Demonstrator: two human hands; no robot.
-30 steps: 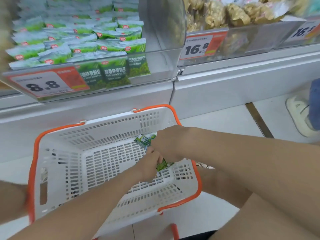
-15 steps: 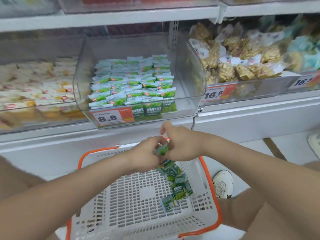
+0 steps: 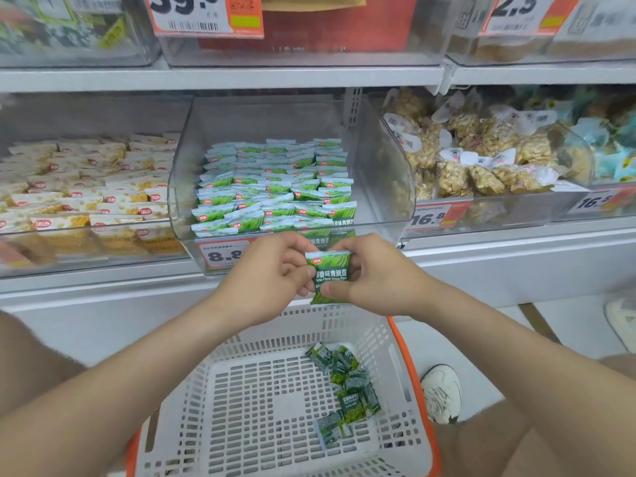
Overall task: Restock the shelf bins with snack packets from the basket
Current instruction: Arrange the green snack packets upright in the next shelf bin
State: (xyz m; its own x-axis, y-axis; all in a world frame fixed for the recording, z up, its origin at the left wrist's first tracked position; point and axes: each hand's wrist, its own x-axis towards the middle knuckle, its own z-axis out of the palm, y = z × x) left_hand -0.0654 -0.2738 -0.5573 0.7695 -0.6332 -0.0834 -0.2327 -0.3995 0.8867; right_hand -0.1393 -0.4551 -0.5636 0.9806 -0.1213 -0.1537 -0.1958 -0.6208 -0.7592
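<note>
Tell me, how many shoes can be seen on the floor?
2. One white shoe lies just right of the basket; a second shoe is at the right edge, partly cut off by the frame.

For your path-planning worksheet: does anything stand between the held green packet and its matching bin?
Yes: the green packet, pinched by left hand and right hand, sits before the bin's clear front wall, below its rim.

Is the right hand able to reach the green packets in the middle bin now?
Likely yes: the right hand is just before the clear bin, open on top above the green packets. But with the left hand it pinches a packet, so it is not free.
</note>
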